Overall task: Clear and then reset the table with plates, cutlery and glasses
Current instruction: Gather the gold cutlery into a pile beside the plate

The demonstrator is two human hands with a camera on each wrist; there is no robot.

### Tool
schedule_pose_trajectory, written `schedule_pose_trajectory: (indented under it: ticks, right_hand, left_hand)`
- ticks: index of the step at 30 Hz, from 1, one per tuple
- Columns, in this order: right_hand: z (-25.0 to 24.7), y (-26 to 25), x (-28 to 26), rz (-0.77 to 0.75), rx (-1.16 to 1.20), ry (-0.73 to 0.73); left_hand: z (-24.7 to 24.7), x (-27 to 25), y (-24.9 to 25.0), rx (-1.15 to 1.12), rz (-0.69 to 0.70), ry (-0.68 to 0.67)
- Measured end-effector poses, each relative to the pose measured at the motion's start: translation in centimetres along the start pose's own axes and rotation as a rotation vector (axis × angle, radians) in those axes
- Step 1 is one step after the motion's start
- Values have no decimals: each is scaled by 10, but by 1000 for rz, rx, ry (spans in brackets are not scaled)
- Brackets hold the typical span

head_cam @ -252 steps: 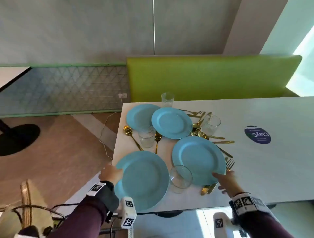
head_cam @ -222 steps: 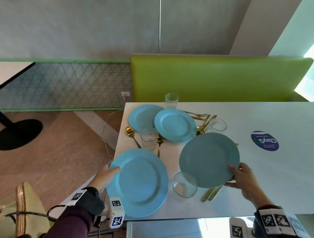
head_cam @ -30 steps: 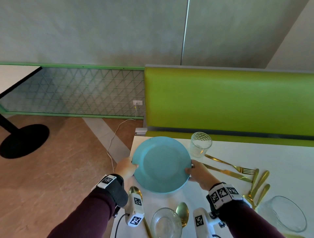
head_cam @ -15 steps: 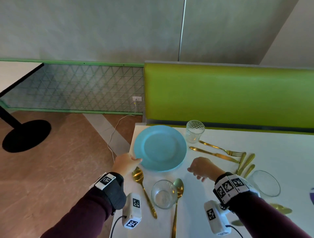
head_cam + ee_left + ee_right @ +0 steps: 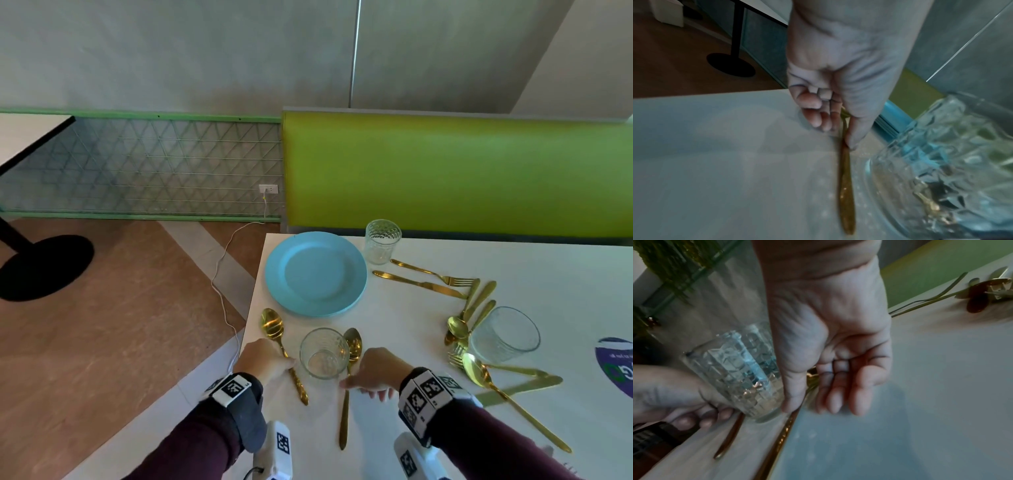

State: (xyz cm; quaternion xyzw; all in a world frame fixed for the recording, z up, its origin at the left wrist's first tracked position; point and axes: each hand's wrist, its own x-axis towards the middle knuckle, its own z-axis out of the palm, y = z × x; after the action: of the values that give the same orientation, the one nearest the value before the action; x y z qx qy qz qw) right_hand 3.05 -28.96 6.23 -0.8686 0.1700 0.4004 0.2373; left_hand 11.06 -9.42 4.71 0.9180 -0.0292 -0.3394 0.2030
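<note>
A stack of blue plates (image 5: 315, 274) lies at the table's far left corner. Nearer me a clear glass (image 5: 324, 353) stands between two gold spoons. My left hand (image 5: 289, 365) pinches the handle of the left spoon (image 5: 272, 325); the left wrist view shows my left hand (image 5: 838, 131) with thumb and curled fingers on that spoon (image 5: 845, 186), which lies on the table. My right hand (image 5: 349, 383) hovers over the right spoon (image 5: 352, 342). In the right wrist view my right hand (image 5: 809, 404) has thumb and loose fingers either side of that spoon's handle (image 5: 785, 431), not closed.
A second glass (image 5: 383, 241) stands behind the plates, a third glass (image 5: 505, 334) to the right. Gold forks, knives and spoons (image 5: 472, 305) lie scattered on the white table (image 5: 428, 342). Its left edge (image 5: 251, 308) drops to the floor. A green bench back (image 5: 445, 171) lies behind.
The loose plates are now stacked at the far left corner. In the last half second my left hand left the plate rim and both hands came back to the two near spoons.
</note>
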Motion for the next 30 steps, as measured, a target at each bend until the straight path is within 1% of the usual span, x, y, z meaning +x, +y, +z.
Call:
schedule_pose_trajectory:
  ticks: [3,6,9,13,15,17,19,20,21,23,26,28,30]
  right_hand:
    - [-5,-2,3,-4,-36,32]
    - [-10,3,4,22,-56,77]
    - [-14,17,2,45,-15,96]
    - [-19,32,-2,59,36,94]
    - [-25,37,-9,38,70,123]
    - [-37,42,-19,-6,107,206]
    - [-53,42,-31,-57,214,305]
    - [-62,40,-38,-83,272,346]
    - [-71,38,-46,-111,320,384]
    - [-89,29,-65,-177,424,455]
    - [-110,10,-98,-301,638,533]
    - [-116,-3,-120,-372,711,535]
    - [-117,-12,-139,-418,693,530]
  left_hand:
    - [-4,2,1,-48,-33,37]
    - [-5,1,-3,-119,-104,64]
    - [-4,0,-5,-189,-145,42]
    - [-11,-1,-8,-401,-183,23]
    - [-25,-2,-8,-475,-155,49]
    - [-44,-6,-5,-546,-92,137]
    - [-65,-14,5,-568,-2,253]
    - [-75,-21,13,-577,53,291]
    - [-84,-29,24,-597,110,296]
    - [-95,-44,51,-693,212,252]
    - [-96,-71,91,-930,298,117]
    - [-88,-91,114,-972,351,-10]
    - [-77,-111,133,-978,398,-132]
